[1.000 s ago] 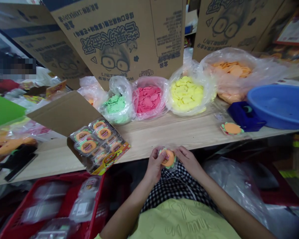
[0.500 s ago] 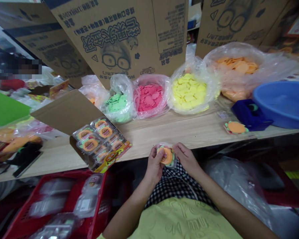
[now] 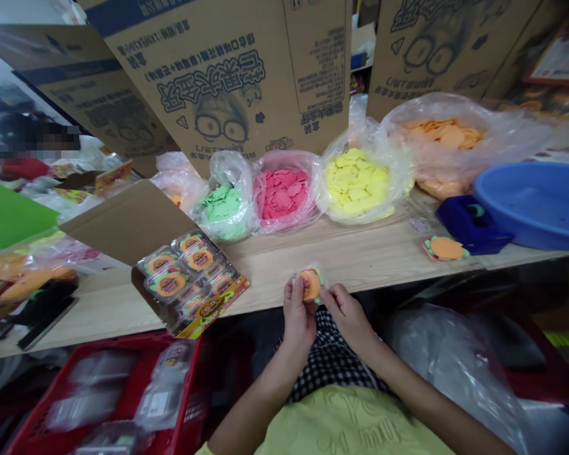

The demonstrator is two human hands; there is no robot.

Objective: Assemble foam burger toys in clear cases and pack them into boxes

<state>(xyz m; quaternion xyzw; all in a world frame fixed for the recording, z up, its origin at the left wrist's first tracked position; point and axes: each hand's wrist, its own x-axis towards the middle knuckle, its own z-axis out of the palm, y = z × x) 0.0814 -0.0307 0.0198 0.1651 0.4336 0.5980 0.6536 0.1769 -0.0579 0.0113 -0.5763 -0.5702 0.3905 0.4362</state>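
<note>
My left hand (image 3: 299, 315) grips a small clear plastic pack with an orange, green-edged burger-shaped candy (image 3: 312, 284) in it, thumb across its left side. The closed fingers of my right hand (image 3: 348, 313) pinch the pack's lower right edge. Both hands are over the table's front edge. To their left, an open display box (image 3: 213, 311) tilts with several similar burger packs (image 3: 168, 283) in it. On the right, a layered burger candy (image 3: 446, 248) lies on the table beside a dark blue tape dispenser (image 3: 474, 224).
Plastic bags of green (image 3: 222, 202), pink (image 3: 284, 193), yellow (image 3: 358, 182) and orange pieces (image 3: 448, 136) line the table's back, before tall cartons (image 3: 246, 63). A blue basin (image 3: 540, 202) stands right. Below left is a red crate (image 3: 184, 392) with clear containers. Another person (image 3: 28, 142) is far left.
Both hands have shifted slightly left and up with the burger pack, bringing it more over the tabletop. The camera view has tilted a little. Nothing was let go.
</note>
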